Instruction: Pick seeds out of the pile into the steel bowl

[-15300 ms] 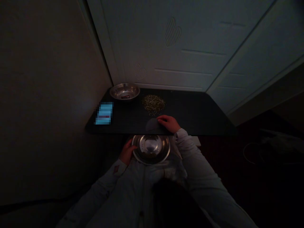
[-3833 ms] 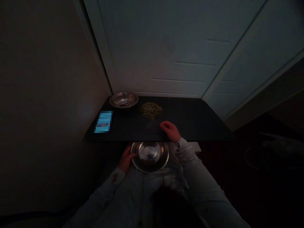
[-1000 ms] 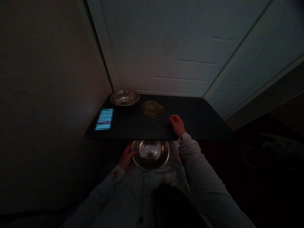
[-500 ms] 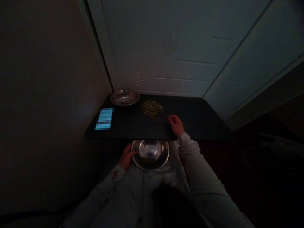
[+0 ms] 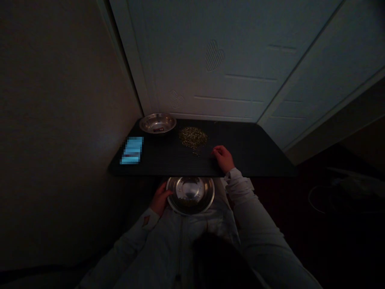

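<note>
My left hand [image 5: 160, 198] grips the left rim of a shiny metal bowl [image 5: 209, 196], thumb over the edge. The bowl rests on my lap, partly under the front edge of a dark table [image 5: 249, 140], with some small dark bits in its bottom. Over the table my right hand [image 5: 223, 158] hovers or rests with fingers curled together; whatever they pinch, if anything, is too small to make out. A pile of small grains or seeds [image 5: 193, 137] lies to the left of that hand, with a few loose ones in front of it.
A second metal bowl [image 5: 158, 123] with a label inside stands at the table's back left corner. In front of it lies a lit, blurred-out phone-like screen [image 5: 132, 150]. A white panelled door [image 5: 192, 60] rises behind the table, and a wall [image 5: 66, 120] closes the left side.
Almost nothing differs. The view has shifted very slightly; both hands, the bowls and the pile stay where they were.
</note>
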A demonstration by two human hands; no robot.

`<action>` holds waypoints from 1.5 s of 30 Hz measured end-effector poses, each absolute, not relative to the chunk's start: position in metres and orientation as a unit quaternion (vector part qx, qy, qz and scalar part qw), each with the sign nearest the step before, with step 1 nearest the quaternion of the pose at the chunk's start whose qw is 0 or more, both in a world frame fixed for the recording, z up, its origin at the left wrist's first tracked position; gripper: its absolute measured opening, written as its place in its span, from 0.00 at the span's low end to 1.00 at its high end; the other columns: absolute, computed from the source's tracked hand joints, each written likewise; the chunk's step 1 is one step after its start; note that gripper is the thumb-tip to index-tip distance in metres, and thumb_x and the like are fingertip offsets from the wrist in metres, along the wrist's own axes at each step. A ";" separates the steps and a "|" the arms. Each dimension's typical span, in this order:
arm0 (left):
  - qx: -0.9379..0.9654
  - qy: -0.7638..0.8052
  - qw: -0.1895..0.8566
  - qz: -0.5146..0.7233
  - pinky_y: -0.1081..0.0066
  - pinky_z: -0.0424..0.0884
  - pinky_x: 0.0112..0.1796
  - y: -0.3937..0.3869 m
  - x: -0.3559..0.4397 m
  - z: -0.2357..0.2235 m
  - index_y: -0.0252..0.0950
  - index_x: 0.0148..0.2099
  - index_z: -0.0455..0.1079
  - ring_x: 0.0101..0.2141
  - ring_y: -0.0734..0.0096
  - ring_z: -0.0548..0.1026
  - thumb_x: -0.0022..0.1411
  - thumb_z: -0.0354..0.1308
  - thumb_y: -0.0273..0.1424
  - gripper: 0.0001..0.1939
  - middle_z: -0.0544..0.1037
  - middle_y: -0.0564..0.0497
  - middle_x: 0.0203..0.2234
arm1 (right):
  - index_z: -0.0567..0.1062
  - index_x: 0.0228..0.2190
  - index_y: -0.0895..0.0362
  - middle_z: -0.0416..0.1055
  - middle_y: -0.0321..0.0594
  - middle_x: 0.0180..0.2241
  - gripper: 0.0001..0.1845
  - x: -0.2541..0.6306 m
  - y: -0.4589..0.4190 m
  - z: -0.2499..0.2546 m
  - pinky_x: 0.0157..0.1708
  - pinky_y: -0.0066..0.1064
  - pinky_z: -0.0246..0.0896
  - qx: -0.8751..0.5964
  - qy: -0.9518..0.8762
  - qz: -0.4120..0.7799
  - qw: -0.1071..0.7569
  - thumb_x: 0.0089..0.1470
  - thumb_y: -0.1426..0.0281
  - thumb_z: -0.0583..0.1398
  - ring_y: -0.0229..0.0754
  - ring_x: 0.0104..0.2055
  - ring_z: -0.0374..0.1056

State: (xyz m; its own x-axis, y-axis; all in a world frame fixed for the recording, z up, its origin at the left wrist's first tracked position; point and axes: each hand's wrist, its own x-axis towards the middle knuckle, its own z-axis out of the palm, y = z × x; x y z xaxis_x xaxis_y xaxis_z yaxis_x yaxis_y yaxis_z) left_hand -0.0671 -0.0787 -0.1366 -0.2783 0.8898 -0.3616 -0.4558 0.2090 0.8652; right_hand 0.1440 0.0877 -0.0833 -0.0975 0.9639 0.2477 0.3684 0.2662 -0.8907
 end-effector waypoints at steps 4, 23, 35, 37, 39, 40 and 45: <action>0.204 0.532 0.567 0.595 0.69 0.65 0.31 -0.078 -0.068 -0.138 0.35 0.40 0.68 0.33 0.62 0.72 0.35 0.57 0.24 0.23 0.76 0.51 0.31 | 0.64 0.27 0.56 0.68 0.34 0.24 0.08 0.143 0.087 -0.083 0.34 0.31 0.55 -0.500 -0.665 0.334 0.443 0.43 0.65 0.52 0.37 0.29 0.64; 0.199 0.540 0.565 0.591 0.69 0.65 0.29 -0.078 -0.067 -0.139 0.34 0.39 0.68 0.29 0.64 0.73 0.35 0.57 0.24 0.22 0.76 0.52 0.26 | 0.65 0.26 0.56 0.69 0.34 0.23 0.08 0.141 0.084 -0.080 0.33 0.30 0.55 -0.487 -0.672 0.348 0.436 0.42 0.64 0.53 0.36 0.29 0.64; 0.201 0.544 0.561 0.591 0.69 0.65 0.31 -0.078 -0.067 -0.135 0.34 0.38 0.69 0.31 0.63 0.73 0.34 0.58 0.24 0.21 0.77 0.51 0.28 | 0.65 0.27 0.56 0.69 0.35 0.24 0.09 0.141 0.083 -0.079 0.30 0.29 0.56 -0.473 -0.671 0.370 0.436 0.43 0.64 0.53 0.35 0.27 0.64; 0.201 0.543 0.560 0.592 0.68 0.65 0.31 -0.078 -0.067 -0.135 0.34 0.37 0.69 0.30 0.63 0.73 0.34 0.58 0.24 0.21 0.77 0.52 0.27 | 0.65 0.26 0.56 0.69 0.35 0.24 0.09 0.141 0.083 -0.079 0.31 0.29 0.56 -0.473 -0.671 0.370 0.435 0.42 0.64 0.53 0.35 0.27 0.64; 0.201 0.541 0.562 0.593 0.68 0.65 0.31 -0.078 -0.066 -0.134 0.34 0.38 0.69 0.30 0.63 0.73 0.34 0.58 0.24 0.22 0.77 0.52 0.26 | 0.65 0.27 0.56 0.69 0.35 0.24 0.09 0.141 0.082 -0.080 0.30 0.29 0.56 -0.472 -0.671 0.373 0.434 0.43 0.63 0.53 0.35 0.27 0.64; 0.200 0.540 0.563 0.593 0.68 0.65 0.31 -0.078 -0.066 -0.134 0.34 0.38 0.69 0.30 0.63 0.73 0.34 0.58 0.24 0.22 0.77 0.52 0.27 | 0.65 0.27 0.56 0.69 0.35 0.24 0.09 0.141 0.081 -0.080 0.30 0.29 0.56 -0.471 -0.671 0.374 0.433 0.43 0.63 0.53 0.35 0.27 0.64; 0.191 0.544 0.562 0.593 0.68 0.65 0.31 -0.079 -0.066 -0.135 0.35 0.39 0.68 0.31 0.63 0.73 0.35 0.57 0.24 0.23 0.76 0.52 0.27 | 0.64 0.27 0.56 0.69 0.36 0.24 0.08 0.141 0.073 -0.079 0.31 0.29 0.56 -0.474 -0.674 0.372 0.427 0.43 0.65 0.53 0.35 0.28 0.65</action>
State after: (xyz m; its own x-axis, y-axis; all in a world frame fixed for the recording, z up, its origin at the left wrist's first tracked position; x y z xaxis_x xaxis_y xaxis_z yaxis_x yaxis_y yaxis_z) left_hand -0.0657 -0.0788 -0.1346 -0.2951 0.8743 -0.3852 -0.4579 0.2245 0.8602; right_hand 0.1413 0.0733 -0.0793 -0.1864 0.9570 0.2225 0.3211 0.2734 -0.9067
